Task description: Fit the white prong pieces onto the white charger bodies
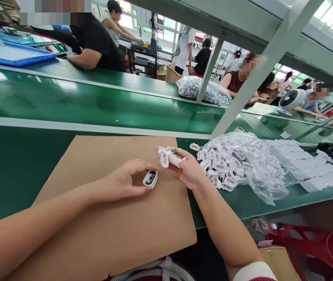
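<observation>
Between the thumb and fingers of my left hand (pixel 128 179) is a small white oval plastic housing (pixel 150 180), its open top showing dark and yellow parts inside. It is held just over a brown cardboard sheet (pixel 119 234). To its upper right, my right hand (pixel 188 168) grips a white plastic end cap (pixel 164 158) with an oval opening and prongs. Pale coverings wrap some of the right fingertips. The two pieces are apart.
Right of the cardboard, a clear plastic bag (pixel 260 164) spills many white oval caps (pixel 222 166). Beyond lie rows of white housings (pixel 310 164). A slanted metal post (pixel 242 93) rises behind the bag. A red stool (pixel 315 242) stands lower right. Several people work across the green conveyor (pixel 96 97).
</observation>
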Available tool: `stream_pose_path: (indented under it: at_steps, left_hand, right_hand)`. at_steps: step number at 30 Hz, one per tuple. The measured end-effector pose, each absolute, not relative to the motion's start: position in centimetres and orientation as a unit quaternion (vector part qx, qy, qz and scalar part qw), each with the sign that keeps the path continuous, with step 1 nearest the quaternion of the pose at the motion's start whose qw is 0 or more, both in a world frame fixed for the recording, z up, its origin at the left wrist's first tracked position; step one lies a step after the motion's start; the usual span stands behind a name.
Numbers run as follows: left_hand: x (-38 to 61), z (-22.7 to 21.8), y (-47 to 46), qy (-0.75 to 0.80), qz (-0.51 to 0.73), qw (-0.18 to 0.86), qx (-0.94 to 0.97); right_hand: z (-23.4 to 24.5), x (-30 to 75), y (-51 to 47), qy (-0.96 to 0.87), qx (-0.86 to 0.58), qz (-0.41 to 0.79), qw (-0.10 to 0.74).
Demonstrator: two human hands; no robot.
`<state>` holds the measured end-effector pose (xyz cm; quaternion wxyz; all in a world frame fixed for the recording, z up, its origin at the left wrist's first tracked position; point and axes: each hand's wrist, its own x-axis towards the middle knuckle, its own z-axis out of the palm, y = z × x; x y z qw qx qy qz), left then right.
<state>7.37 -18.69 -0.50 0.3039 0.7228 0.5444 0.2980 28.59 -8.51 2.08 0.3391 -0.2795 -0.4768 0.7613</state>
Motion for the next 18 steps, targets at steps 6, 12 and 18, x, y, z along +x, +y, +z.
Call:
stream_pose_path:
  at_steps: [6,12,18]
  left_hand:
    - [8.0,-2.8,-19.1,0.527,0.356,0.375,0.674]
    - [7.6,-3.6,-18.7,0.516,0.376,0.358,0.681]
    - [7.5,-3.4,-18.5,0.507,0.396,0.346,0.683]
  right_hand:
    - [1.8,28.0,-9.1,-0.635,-0.325,0.558,0.424]
    - [1.6,28.0,-9.3,-0.71,-0.303,0.515,0.374]
    - [2.4,28.9,-10.3,-0.836,-0.224,0.387,0.317]
